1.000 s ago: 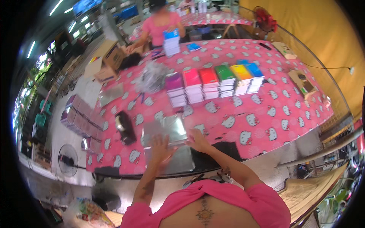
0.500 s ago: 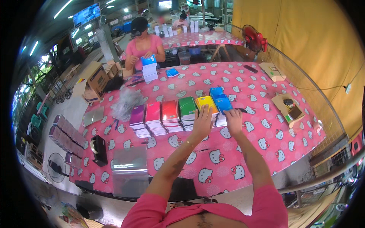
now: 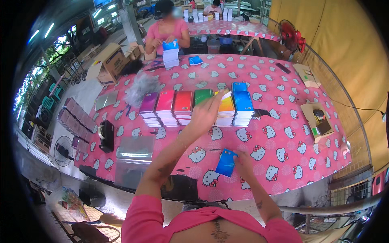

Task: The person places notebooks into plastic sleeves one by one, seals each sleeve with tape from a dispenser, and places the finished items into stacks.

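Observation:
A row of spiral notebook stacks stands across the table: purple (image 3: 148, 102), pink (image 3: 165, 101), red (image 3: 183, 101), green (image 3: 202, 95), yellow (image 3: 226, 106) and blue (image 3: 242, 99). My left hand (image 3: 206, 111) reaches over the yellow stack, partly covering it and the green one. Its fingertips pinch the raised far edge of the top yellow notebook, where a white strip of paper shows. Closer to me, my right hand (image 3: 244, 163) grips a small blue notebook (image 3: 226, 163) by its right side, tilted just above the tablecloth.
Left of the row lie crumpled clear plastic (image 3: 142, 87), a black hole punch (image 3: 106, 136) and clear plastic sheets (image 3: 135, 156). An open cardboard tray (image 3: 317, 121) sits at the right. Across the table, a person in pink (image 3: 168, 30) handles another notebook stack (image 3: 171, 58).
My right hand has left the blue stack and come toward me with a blue notebook. My left hand has shifted slightly, its fingers now lifting a yellow notebook's edge. The view has tilted down.

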Motion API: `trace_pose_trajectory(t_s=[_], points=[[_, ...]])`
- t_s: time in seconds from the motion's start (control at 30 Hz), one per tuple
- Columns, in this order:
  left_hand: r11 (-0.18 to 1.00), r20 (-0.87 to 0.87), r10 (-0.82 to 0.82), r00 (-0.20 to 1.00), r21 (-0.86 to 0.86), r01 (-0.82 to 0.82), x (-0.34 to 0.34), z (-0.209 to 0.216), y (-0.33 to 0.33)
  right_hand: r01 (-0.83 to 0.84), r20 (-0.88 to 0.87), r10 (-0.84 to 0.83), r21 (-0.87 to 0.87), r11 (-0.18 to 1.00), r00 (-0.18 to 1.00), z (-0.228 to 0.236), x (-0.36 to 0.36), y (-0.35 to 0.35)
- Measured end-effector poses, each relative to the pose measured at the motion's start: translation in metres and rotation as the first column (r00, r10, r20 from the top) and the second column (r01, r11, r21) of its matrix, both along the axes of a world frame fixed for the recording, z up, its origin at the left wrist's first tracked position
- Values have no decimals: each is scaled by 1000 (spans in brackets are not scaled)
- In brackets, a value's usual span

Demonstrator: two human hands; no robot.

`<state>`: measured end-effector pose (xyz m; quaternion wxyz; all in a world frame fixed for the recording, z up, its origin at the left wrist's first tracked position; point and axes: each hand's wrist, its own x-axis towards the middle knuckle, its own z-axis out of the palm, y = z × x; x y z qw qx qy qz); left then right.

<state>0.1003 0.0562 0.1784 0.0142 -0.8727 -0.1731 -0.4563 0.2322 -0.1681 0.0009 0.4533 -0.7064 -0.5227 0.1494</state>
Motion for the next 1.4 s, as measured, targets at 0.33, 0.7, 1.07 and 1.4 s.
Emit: trace_pose_trajectory(t_s=[0.33,0.7,1.07,1.4], points=[[982,-74,-17,997,184,30,21,-52,11,99,27,-114,325,940,993,-25,-2,8],[759,-498,-145,855,-610,-227,-12,-185,-104,-48,65,25,385,922,998,92,-6,116],[932,-367,354,860,65,-356,-113,-112,99,-105,672,58,30,994,739,74,-60,248],[946,-179,-301,937,-181,269,-131,-143,-66,-381,-262,437,237,894,861,-29,29,38]])
